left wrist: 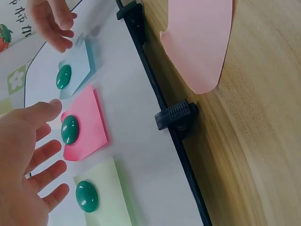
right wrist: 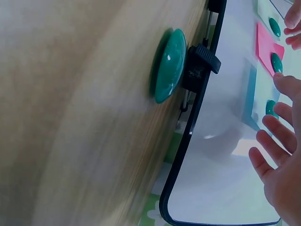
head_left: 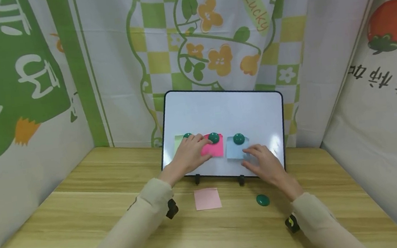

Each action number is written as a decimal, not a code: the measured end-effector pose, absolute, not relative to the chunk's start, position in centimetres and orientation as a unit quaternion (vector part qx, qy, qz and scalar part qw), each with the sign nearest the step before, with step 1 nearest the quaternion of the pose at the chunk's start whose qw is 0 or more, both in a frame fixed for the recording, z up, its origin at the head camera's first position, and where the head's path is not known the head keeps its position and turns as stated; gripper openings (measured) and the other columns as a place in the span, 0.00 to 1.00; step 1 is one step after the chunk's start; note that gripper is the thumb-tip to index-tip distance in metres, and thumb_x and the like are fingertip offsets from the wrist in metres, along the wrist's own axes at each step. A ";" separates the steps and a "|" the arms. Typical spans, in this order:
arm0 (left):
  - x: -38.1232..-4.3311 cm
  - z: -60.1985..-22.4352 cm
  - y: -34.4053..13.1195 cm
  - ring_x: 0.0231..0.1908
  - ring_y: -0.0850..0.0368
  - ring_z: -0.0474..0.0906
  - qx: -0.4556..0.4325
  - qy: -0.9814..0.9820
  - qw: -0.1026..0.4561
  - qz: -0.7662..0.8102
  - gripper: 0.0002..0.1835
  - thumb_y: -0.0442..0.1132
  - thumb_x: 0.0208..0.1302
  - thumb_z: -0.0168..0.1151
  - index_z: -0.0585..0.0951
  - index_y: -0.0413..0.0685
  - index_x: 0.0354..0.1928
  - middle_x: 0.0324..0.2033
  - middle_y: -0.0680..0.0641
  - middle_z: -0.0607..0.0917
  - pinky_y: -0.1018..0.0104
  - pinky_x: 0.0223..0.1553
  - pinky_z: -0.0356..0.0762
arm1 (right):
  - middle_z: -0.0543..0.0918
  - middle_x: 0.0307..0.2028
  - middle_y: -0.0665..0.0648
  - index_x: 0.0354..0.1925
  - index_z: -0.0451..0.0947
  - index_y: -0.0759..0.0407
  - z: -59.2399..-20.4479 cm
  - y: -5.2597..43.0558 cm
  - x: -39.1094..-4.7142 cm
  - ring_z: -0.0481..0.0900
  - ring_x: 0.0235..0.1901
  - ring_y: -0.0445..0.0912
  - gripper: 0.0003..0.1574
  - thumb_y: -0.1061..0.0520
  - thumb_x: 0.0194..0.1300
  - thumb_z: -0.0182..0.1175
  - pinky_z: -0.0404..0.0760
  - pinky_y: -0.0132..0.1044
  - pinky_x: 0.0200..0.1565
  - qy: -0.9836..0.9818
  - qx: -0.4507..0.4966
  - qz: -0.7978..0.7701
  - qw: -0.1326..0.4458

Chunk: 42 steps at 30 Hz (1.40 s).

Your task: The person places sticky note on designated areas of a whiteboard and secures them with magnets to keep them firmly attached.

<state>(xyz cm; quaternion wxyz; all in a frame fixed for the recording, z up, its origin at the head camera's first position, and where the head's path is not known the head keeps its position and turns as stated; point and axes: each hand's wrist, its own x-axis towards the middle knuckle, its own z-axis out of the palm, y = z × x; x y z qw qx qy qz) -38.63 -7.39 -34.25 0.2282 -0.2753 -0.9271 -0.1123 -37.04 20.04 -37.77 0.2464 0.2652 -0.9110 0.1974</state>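
Three sticky notes hang on a small whiteboard [head_left: 219,109], each under a green oval magnet: a pale green note [left wrist: 110,188], a hot pink note [left wrist: 94,132] and a light blue note [head_left: 234,149]. My left hand [head_left: 190,152] is spread in front of the pink and green notes, fingers apart and holding nothing. Near the lower right of the blue note, my right hand [head_left: 263,163] has its fingers loosely spread, also with nothing in them. On the table in front of the board lie a light pink note [head_left: 207,199] and a loose green magnet [head_left: 263,200].
Black stand clips [left wrist: 176,115] support the board's lower edge on the wooden table [head_left: 120,216]. A patterned cloth [head_left: 224,34] hangs right behind the board, with more printed cloth [head_left: 375,77] along both sides.
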 end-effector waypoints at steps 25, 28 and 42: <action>-36.8 -35.4 -10.0 0.54 0.52 0.71 -0.253 -0.936 0.192 -0.149 0.25 0.54 0.58 0.63 0.77 0.56 0.56 0.55 0.50 0.76 0.53 0.52 0.67 | 0.77 0.51 0.58 0.52 0.78 0.59 -38.5 20.9 -35.4 0.73 0.53 0.54 0.27 0.47 0.58 0.65 0.74 0.49 0.53 -0.923 0.259 0.203 0.200; -36.8 -35.5 -10.2 0.55 0.52 0.71 -0.251 -0.939 0.185 -0.149 0.25 0.54 0.58 0.63 0.77 0.55 0.56 0.56 0.50 0.76 0.53 0.52 0.67 | 0.77 0.51 0.59 0.52 0.78 0.59 -38.6 21.0 -35.3 0.73 0.53 0.54 0.27 0.47 0.58 0.65 0.73 0.50 0.54 -0.924 0.260 0.199 0.197; -36.3 -36.5 -10.8 0.53 0.52 0.72 -0.239 -0.945 0.153 -0.160 0.25 0.55 0.58 0.63 0.77 0.56 0.56 0.54 0.52 0.77 0.52 0.52 0.66 | 0.76 0.52 0.59 0.54 0.76 0.59 -38.7 21.8 -34.4 0.72 0.54 0.55 0.27 0.47 0.60 0.63 0.72 0.53 0.54 -0.931 0.267 0.199 0.149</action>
